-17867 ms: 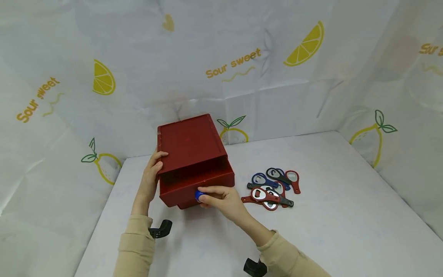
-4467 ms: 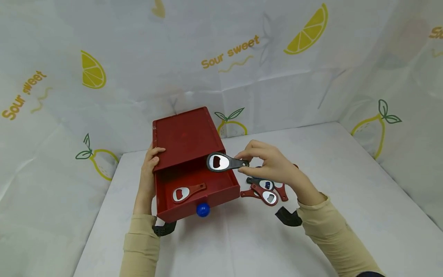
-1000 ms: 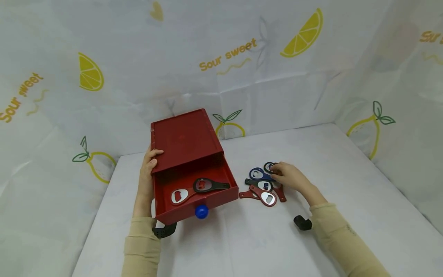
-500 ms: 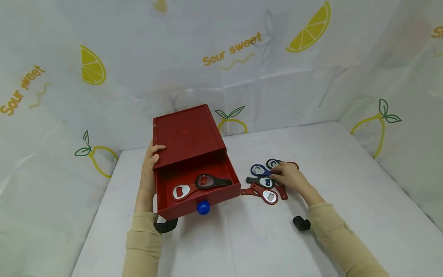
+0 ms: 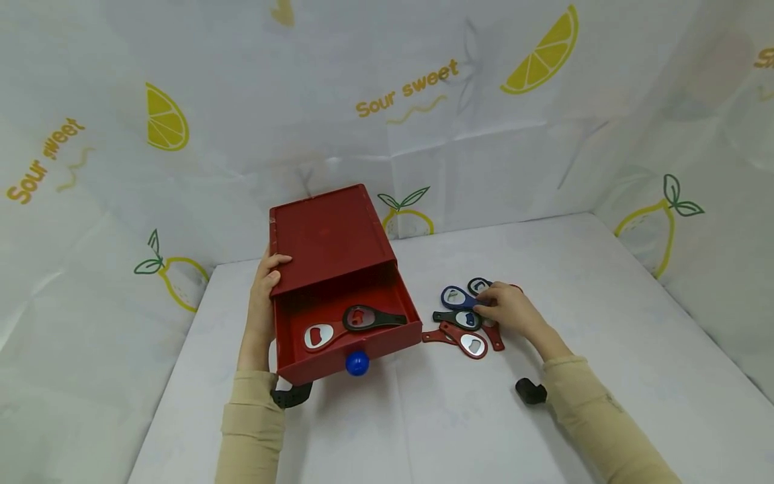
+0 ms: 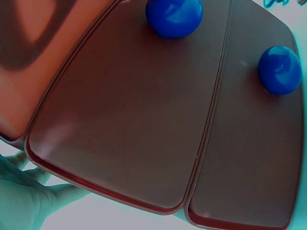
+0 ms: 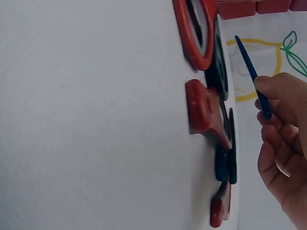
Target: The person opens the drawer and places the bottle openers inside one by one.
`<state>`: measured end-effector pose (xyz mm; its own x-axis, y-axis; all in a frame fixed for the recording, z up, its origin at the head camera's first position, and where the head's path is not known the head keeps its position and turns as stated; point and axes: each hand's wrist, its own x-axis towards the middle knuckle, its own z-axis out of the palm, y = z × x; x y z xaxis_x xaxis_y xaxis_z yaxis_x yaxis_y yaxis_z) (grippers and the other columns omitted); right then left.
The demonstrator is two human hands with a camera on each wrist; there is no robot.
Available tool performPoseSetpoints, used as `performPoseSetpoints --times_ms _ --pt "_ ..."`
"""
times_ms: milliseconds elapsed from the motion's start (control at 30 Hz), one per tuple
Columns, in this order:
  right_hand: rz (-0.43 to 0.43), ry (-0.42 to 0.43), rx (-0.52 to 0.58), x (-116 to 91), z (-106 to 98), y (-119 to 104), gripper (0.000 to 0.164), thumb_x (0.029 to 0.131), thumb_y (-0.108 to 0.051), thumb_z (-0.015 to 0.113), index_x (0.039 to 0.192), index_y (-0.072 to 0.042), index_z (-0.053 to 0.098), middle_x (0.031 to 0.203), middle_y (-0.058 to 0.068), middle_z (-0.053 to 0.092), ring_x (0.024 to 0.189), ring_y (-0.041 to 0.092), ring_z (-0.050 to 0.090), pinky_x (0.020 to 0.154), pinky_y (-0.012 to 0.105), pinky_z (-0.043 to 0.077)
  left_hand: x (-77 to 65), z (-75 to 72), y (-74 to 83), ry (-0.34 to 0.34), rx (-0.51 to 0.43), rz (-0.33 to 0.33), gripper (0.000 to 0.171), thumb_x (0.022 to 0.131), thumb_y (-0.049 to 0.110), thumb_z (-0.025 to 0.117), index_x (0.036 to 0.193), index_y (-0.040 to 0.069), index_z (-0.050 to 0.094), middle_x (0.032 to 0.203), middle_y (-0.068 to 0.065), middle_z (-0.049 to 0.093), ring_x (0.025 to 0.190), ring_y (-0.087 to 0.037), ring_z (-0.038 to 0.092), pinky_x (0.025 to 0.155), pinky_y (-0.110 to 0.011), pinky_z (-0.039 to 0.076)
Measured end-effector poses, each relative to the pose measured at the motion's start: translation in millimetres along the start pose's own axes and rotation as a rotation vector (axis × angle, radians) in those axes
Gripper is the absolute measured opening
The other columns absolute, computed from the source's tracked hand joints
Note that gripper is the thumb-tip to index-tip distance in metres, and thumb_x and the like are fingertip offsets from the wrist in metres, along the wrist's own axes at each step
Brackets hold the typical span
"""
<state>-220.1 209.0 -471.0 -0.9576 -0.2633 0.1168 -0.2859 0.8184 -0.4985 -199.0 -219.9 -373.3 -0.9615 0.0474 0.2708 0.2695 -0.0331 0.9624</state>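
The left hand (image 5: 263,290) rests against the left side of a red drawer cabinet (image 5: 329,235), its fingertips over the top edge. In the left wrist view its fingers lie straight along the cabinet's side. The pulled-out top drawer (image 5: 290,366) has a blue knob (image 5: 357,364) and holds a red bottle opener (image 5: 318,336) and a black one (image 5: 361,317). At the right, the right hand (image 5: 510,309) pinches a blue bottle opener (image 7: 249,64) by its handle between thumb and fingers. In the right wrist view the opener is tilted, above the others.
Several more bottle openers lie overlapping below the right hand, among them a red one (image 5: 471,344) in front and a black one (image 5: 462,318). Lower drawers with blue knobs (image 6: 279,70) stay closed in the cabinet. A white lemon-print sheet (image 5: 484,168) stands behind the table.
Earlier the drawer was pulled further out, and a red and then a black bottle opener came into it. The right hand then went back to the pile and has gripped the blue opener, lifting it slightly.
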Motion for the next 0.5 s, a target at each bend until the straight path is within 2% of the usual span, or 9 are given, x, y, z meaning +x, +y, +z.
performPoseSetpoints --times_ms 167,267,367,500 --pt "-0.039 0.078 0.04 -6 -10 -6 0.025 0.081 -0.021 0.069 0.097 -0.002 0.07 0.087 0.007 0.062 0.074 0.014 0.052 0.063 0.026 0.044 -0.8 -0.2 -1.5 0.008 0.009 0.009 0.033 0.09 0.022 0.031 0.117 0.022 0.05 0.156 0.013 0.011 0.135 -0.02 0.019 0.092 -0.032 0.039" --pt "-0.078 0.135 0.101 -11 -19 -15 0.023 0.081 -0.019 0.07 0.098 -0.003 0.071 0.085 0.005 0.061 0.07 0.01 0.049 0.057 0.022 0.042 -0.6 -0.4 -2.2 0.011 0.013 0.011 0.033 0.09 0.022 0.031 0.117 0.022 0.05 0.156 0.013 0.012 0.135 -0.019 0.019 0.093 -0.034 0.037" --pt "-0.14 0.204 0.177 -14 -29 -26 0.019 0.08 -0.015 0.071 0.095 -0.004 0.071 0.081 0.002 0.058 0.067 0.006 0.047 0.052 0.02 0.041 -0.5 -0.4 -2.3 0.013 0.014 0.011 0.033 0.09 0.022 0.03 0.118 0.021 0.049 0.155 0.013 0.012 0.135 -0.018 0.02 0.093 -0.034 0.037" --pt "-0.234 0.295 0.251 -15 -41 -43 0.017 0.076 -0.008 0.073 0.093 -0.007 0.072 0.08 -0.001 0.058 0.066 0.0 0.047 0.052 0.019 0.041 -0.3 0.3 -1.7 0.007 0.007 0.012 0.033 0.091 0.022 0.03 0.118 0.021 0.049 0.155 0.014 0.011 0.134 -0.018 0.02 0.094 -0.036 0.035"
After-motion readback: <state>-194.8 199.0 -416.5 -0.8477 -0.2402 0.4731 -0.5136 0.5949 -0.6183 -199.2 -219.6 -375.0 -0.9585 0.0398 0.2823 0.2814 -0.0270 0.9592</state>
